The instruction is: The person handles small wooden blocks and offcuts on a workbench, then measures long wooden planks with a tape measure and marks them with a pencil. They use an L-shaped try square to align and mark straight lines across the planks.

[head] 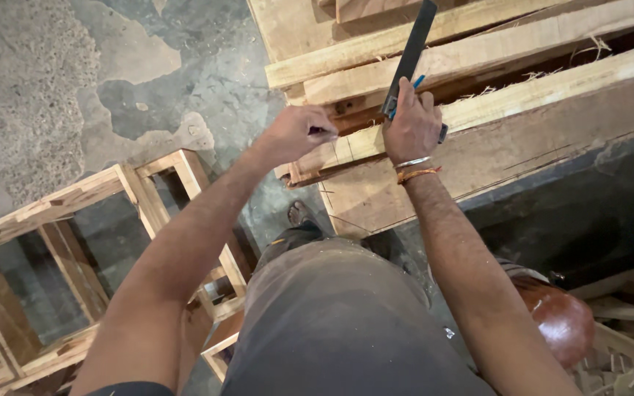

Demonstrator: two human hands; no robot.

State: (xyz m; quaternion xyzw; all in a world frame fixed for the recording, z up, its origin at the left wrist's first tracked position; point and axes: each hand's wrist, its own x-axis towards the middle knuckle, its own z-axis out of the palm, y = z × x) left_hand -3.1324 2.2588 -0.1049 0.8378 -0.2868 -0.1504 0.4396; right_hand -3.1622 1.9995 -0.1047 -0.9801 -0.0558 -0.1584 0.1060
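Pressing try square [409, 55] on plank [478, 110], right grip [411, 121] clasping it, left grip [299, 132] pinching pencil [317, 130]

The floor [185, 59] is grey concrete, worn in pale and dark patches, with a rough, crumbled area at the upper left. On it at the lower left stands an open wooden frame [60, 220] of light, unfinished rails. At the right a dark, dusty surface [574, 205] runs under the stacked timber; it may be a slab or more floor. Wood offcuts [625, 330] lie at the lower right beside a glossy brown rounded object [563, 319]. The light is dim and even.
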